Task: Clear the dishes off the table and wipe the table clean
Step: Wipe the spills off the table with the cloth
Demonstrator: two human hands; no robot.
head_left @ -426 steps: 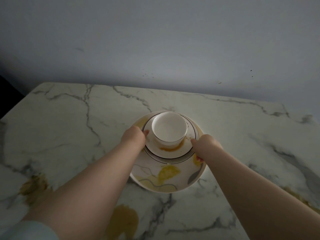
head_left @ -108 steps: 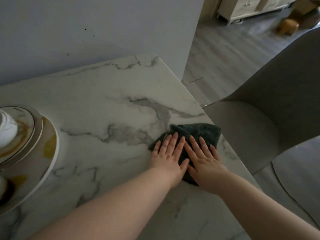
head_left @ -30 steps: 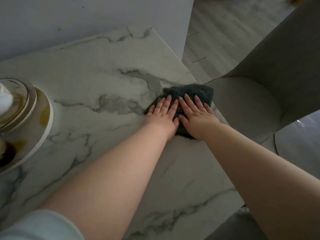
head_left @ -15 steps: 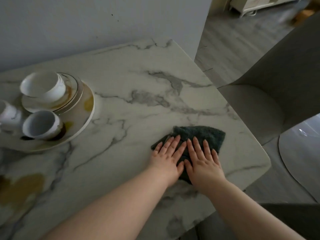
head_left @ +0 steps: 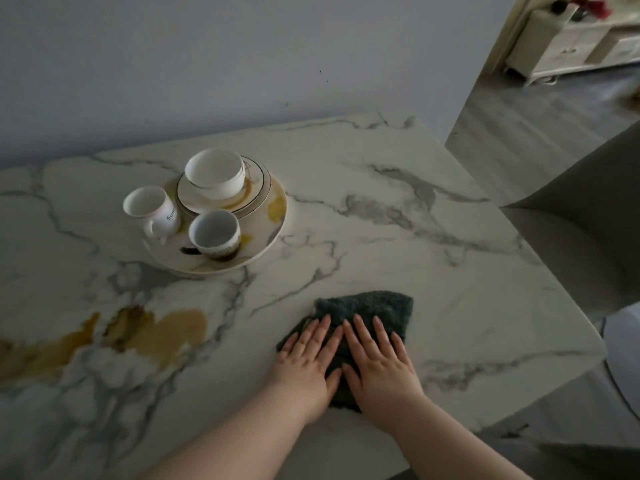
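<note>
A dark green cloth (head_left: 374, 306) lies on the white marble table (head_left: 381, 220) near its front right. My left hand (head_left: 308, 362) and my right hand (head_left: 377, 362) lie flat side by side on the cloth, fingers spread, pressing it down. At the back left a large patterned plate (head_left: 273, 223) carries a smaller plate (head_left: 256, 188) with a white bowl (head_left: 214, 173) on it, a white mug (head_left: 152, 209) and a white cup (head_left: 214, 233).
Yellow-brown patches (head_left: 156, 330) mark the tabletop at the front left. A grey chair (head_left: 588, 220) stands close to the table's right edge. A grey wall runs along the back edge. A cream cabinet (head_left: 571, 43) stands across the floor at the far right.
Both hands have slid the cloth from the table's right edge back toward me and to the left. My view has swung left, bringing the plate of dishes fully into sight.
</note>
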